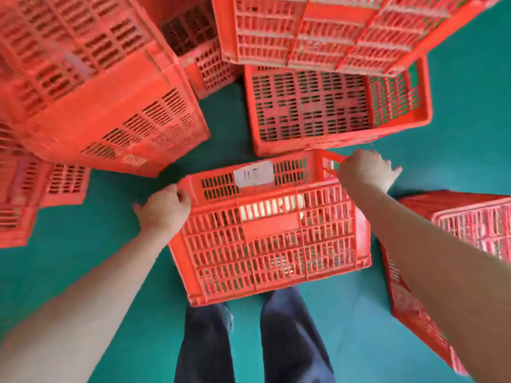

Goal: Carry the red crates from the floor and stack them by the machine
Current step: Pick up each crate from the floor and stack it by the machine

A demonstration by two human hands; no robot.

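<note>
Left hand (163, 208) and right hand (363, 172) each grip an end rim of one red crate (272, 228), held tilted above the green floor (83, 272); other crates (337, 106) remain around, no machine visible — task looks early.

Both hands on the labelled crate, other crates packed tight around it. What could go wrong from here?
1. The right hand grips only a far corner of the labelled crate, the left hand its side edge; the uneven grip may let it twist or slip.
2. The open crate sits right against its far rim, so lifting could snag it.
3. The tilted crate beside the right arm could be knocked over.
</note>
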